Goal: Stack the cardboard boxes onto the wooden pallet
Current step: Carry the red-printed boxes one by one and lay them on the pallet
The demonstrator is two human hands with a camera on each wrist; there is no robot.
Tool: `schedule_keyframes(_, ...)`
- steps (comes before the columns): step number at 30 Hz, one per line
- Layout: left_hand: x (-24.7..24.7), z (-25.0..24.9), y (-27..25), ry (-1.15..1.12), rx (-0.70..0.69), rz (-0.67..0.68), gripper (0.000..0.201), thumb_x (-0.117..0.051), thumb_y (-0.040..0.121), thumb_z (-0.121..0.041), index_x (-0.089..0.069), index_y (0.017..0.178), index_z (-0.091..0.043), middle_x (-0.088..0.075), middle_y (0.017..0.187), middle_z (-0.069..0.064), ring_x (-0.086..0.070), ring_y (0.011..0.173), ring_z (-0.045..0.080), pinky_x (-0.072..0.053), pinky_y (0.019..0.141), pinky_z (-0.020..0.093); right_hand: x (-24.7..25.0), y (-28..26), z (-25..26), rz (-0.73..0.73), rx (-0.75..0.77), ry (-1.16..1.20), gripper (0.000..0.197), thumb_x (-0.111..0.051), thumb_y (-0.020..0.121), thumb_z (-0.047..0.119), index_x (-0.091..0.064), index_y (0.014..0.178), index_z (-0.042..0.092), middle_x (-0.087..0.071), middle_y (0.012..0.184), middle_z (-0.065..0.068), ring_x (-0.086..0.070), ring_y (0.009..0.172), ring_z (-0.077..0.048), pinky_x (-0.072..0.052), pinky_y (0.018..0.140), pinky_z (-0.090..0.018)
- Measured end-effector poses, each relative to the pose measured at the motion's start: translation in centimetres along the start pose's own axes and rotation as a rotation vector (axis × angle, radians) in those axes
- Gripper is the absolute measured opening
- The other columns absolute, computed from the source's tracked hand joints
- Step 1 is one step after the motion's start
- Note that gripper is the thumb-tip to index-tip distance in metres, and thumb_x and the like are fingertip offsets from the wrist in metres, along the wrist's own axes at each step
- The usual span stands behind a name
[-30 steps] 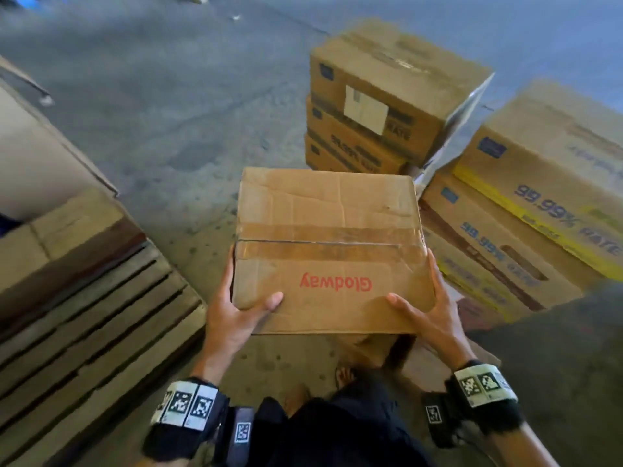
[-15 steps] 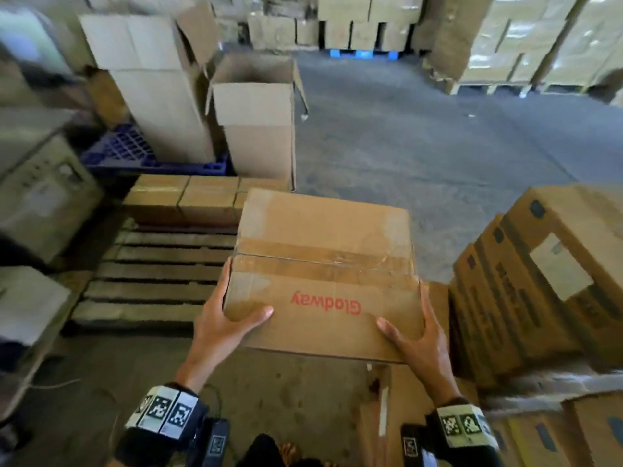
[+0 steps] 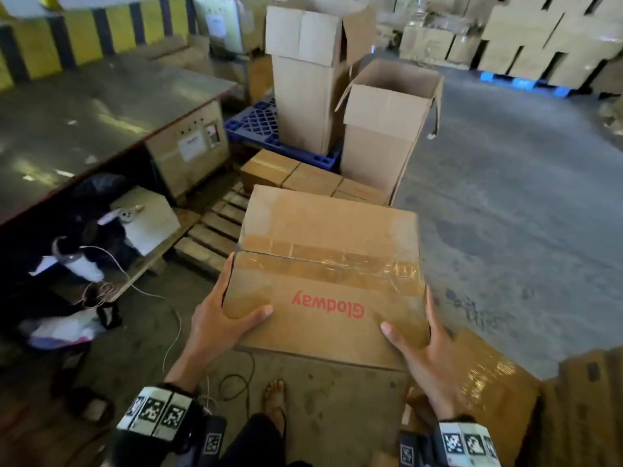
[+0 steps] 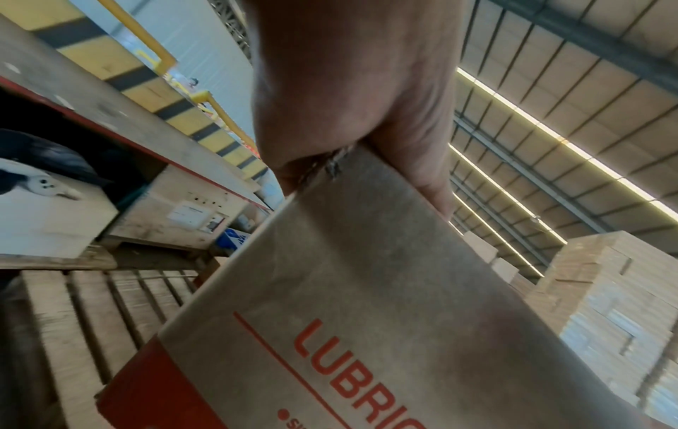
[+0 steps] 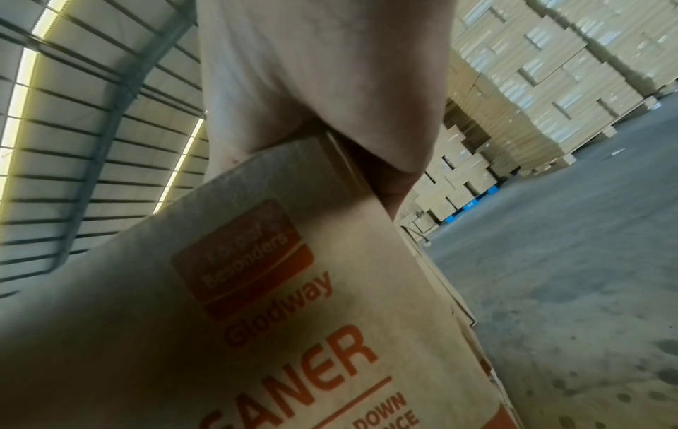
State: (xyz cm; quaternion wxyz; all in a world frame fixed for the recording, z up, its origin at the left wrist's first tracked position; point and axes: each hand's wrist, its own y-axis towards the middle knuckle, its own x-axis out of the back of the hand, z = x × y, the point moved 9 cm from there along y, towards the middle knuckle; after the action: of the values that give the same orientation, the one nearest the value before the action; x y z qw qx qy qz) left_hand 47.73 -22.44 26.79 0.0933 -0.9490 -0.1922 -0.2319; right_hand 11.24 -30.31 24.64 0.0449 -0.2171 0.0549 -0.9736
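Observation:
I carry a taped cardboard box (image 3: 330,264) with red "Glodway" print in the air at chest height. My left hand (image 3: 224,318) grips its near left corner, thumb on top. My right hand (image 3: 419,345) grips the near right corner the same way. The box's side (image 4: 385,304) fills the left wrist view, with my left hand (image 4: 348,95) on its edge. Its other side (image 5: 275,304) fills the right wrist view under my right hand (image 5: 312,87). The wooden pallet (image 3: 215,230) lies on the floor ahead and left, with a row of brown boxes (image 3: 296,176) on its far end.
A grey worktable (image 3: 101,106) stands at the left, clutter and cords under it. Two tall open cartons (image 3: 381,129) stand behind the pallet by a blue plastic pallet (image 3: 256,126). More boxes (image 3: 505,392) sit at my right. Bare concrete floor (image 3: 522,197) stretches to the right. My bare foot (image 3: 274,396) is below.
I have turned left with the box, away from the stacked boxes on the right. The wooden pallet, worktable and open cartons have come into view ahead. Both hands keep the same hold.

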Motion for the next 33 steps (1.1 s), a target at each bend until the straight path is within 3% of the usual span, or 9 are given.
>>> schedule_keyframes(5, 1.7, 2.9, 4.1, -0.008, 0.09, 0.008, 0.122, -0.08, 0.059, -0.069, -0.006, 0.155, -0.051, -0.05, 0.116, -0.03, -0.054, 0.099, -0.002, -0.051, 0.092, 0.034, -4.3, 4.2, 1.6, 0.073, -0.05, -0.019, 0.109, -0.08, 0.074, 0.05, -0.006, 0.154, 0.049, -0.044, 0.143, 0.011, -0.049, 0.121, -0.012, -0.039, 0.11, -0.041)
schedule_keyframes(8, 3.0, 4.8, 7.8, 0.014, 0.157, 0.005, 0.123, -0.08, 0.06, -0.064, -0.003, 0.155, -0.05, -0.048, 0.124, -0.018, -0.052, 0.105, 0.009, -0.048, 0.094, 0.038, -7.7, 7.7, 2.5, 0.097, -0.073, -0.043, 0.111, -0.079, 0.072, 0.055, -0.004, 0.153, 0.05, -0.045, 0.139, 0.012, -0.053, 0.119, -0.014, -0.044, 0.105, -0.039)
schedule_keyframes(15, 9.0, 7.8, 18.3, 0.008, 0.223, 0.023, 0.113, -0.074, 0.056, -0.081, -0.002, 0.141, -0.062, -0.044, 0.123, -0.012, -0.051, 0.11, 0.017, -0.047, 0.101, 0.043, -16.6, 16.2, 8.4, 0.127, -0.082, -0.052, 0.097, -0.075, 0.081, 0.046, -0.014, 0.157, 0.041, -0.049, 0.127, 0.019, -0.049, 0.093, 0.013, -0.041, 0.066, -0.002)
schedule_keyframes(18, 11.9, 8.6, 22.0, 0.006, 0.257, 0.015, 0.124, -0.064, 0.042, -0.085, -0.005, 0.147, -0.057, -0.045, 0.125, -0.01, -0.053, 0.112, 0.021, -0.047, 0.102, 0.045, -20.1, 19.5, 10.2, 0.158, -0.069, -0.04, 0.098, -0.075, 0.079, 0.051, -0.014, 0.155, 0.047, -0.052, 0.124, 0.026, -0.049, 0.097, 0.016, -0.045, 0.072, -0.006)
schedule_keyframes(21, 14.1, 9.4, 25.3, -0.039, 0.27, 0.009, 0.124, -0.066, 0.042, -0.084, -0.005, 0.146, -0.058, -0.044, 0.124, -0.01, -0.056, 0.105, 0.017, -0.051, 0.098, 0.045, -23.2, 23.3, 11.6, 0.186, -0.04, -0.04, 0.104, -0.077, 0.072, 0.067, -0.013, 0.154, 0.055, -0.053, 0.141, 0.018, -0.057, 0.115, 0.001, -0.052, 0.098, -0.034)
schedule_keyframes(23, 15.2, 10.1, 27.6, -0.051, 0.278, -0.005, 0.126, -0.068, 0.044, -0.084, -0.004, 0.149, -0.057, -0.046, 0.122, -0.01, -0.059, 0.1, 0.015, -0.054, 0.092, 0.041, -25.2, 26.0, 12.2, 0.221, -0.028, -0.045, 0.105, -0.075, 0.068, 0.075, -0.014, 0.152, 0.058, -0.052, 0.144, 0.018, -0.057, 0.12, -0.002, -0.052, 0.101, -0.041)
schedule_keyframes(26, 16.6, 11.2, 31.0, -0.057, 0.323, -0.025, 0.129, -0.069, 0.046, -0.082, -0.004, 0.152, -0.052, -0.043, 0.122, -0.009, -0.057, 0.095, 0.012, -0.053, 0.088, 0.036, -28.1, 30.1, 13.4, 0.263, -0.036, -0.039, 0.103, -0.077, 0.071, 0.07, -0.014, 0.151, 0.06, -0.051, 0.143, 0.018, -0.056, 0.12, -0.002, -0.054, 0.097, -0.037)
schedule_keyframes(30, 17.7, 12.2, 36.1, -0.04, 0.348, -0.056, 0.125, -0.066, 0.044, -0.086, -0.002, 0.147, -0.057, -0.043, 0.122, -0.01, -0.053, 0.095, 0.012, -0.049, 0.086, 0.034, -31.8, 35.8, 15.1, 0.31, -0.036, -0.033, 0.09, -0.075, 0.078, 0.052, -0.013, 0.143, 0.058, -0.048, 0.123, 0.029, -0.049, 0.102, 0.015, -0.044, 0.08, -0.011)
schedule_keyframes(33, 18.2, 12.5, 40.5, -0.052, 0.363, -0.072, 0.116, -0.077, 0.064, -0.073, -0.004, 0.151, -0.053, -0.047, 0.132, -0.002, -0.053, 0.097, 0.012, -0.048, 0.085, 0.031, -34.3, 40.4, 16.5, 0.35, -0.042, -0.029, 0.09, -0.073, 0.084, 0.045, -0.012, 0.15, 0.049, -0.046, 0.123, 0.024, -0.044, 0.097, 0.018, -0.038, 0.074, -0.01)
